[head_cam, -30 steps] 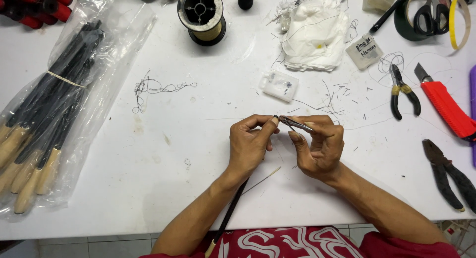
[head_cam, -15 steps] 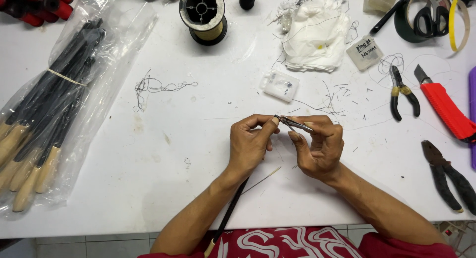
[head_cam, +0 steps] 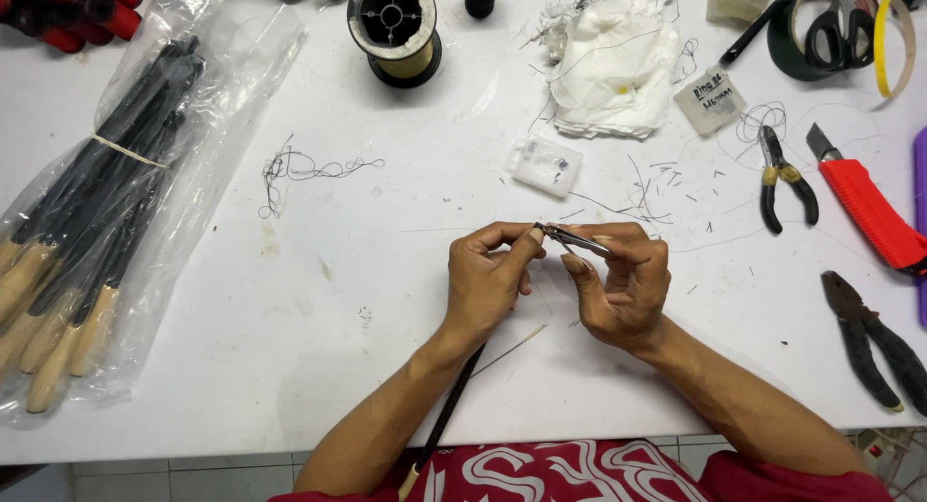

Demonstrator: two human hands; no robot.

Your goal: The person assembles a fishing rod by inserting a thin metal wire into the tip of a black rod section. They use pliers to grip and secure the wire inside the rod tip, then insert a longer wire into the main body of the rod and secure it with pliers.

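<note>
Mid-desk, right hand clamped on small pliers, left hand pinched at their tip on something too fine to see; thin black rod lies under left wrist; work seemingly midway.

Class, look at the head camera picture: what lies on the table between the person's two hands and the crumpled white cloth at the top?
In the head view, between the hands and the crumpled white cloth lie a small clear plastic case and scattered thread clippings.
</note>
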